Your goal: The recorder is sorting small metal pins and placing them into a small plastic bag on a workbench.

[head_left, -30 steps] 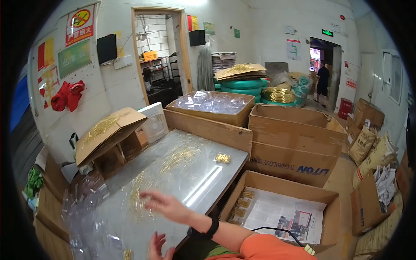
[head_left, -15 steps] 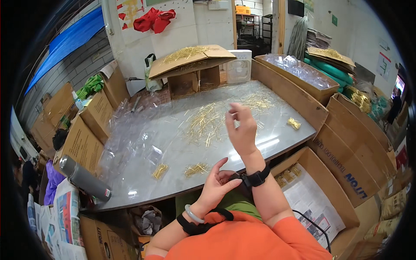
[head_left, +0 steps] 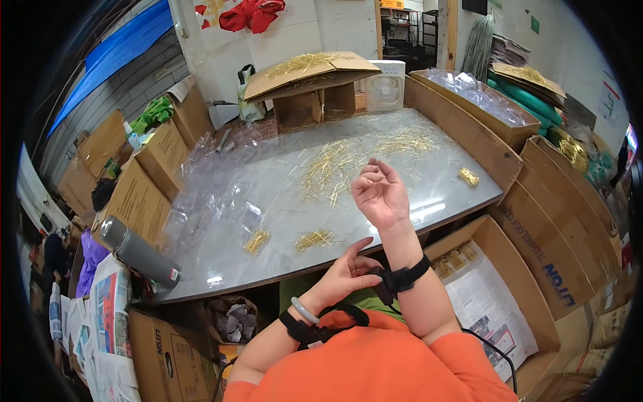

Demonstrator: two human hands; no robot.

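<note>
My right hand [head_left: 382, 195] is raised above the grey tabletop, palm toward me. Its fingers are loosely bent and I see nothing in them. Around that wrist runs a black strap with a small black box [head_left: 390, 283]. My left hand [head_left: 345, 276] reaches across to this box, thumb and fingers closed on its near side; part of the grip is hidden. A pale bangle [head_left: 305, 311] and another black strap circle my left wrist. Beyond my hands, loose gold-coloured wire pieces [head_left: 328, 167] lie scattered. Small gold heaps [head_left: 315, 240] sit along the near edge.
Clear plastic pieces [head_left: 207, 194] cover the table's left side, beside a grey flask [head_left: 142, 253]. A cardboard shelf [head_left: 311, 77] and a white fan [head_left: 385, 90] stand at the back. A wooden board [head_left: 462, 137] borders the right; below is an open carton [head_left: 529, 295] with gold bundles.
My right hand has turned so its palm faces me more. My left hand has shifted slightly right and up, staying at the black box. The whole view has tilted slightly downward.
</note>
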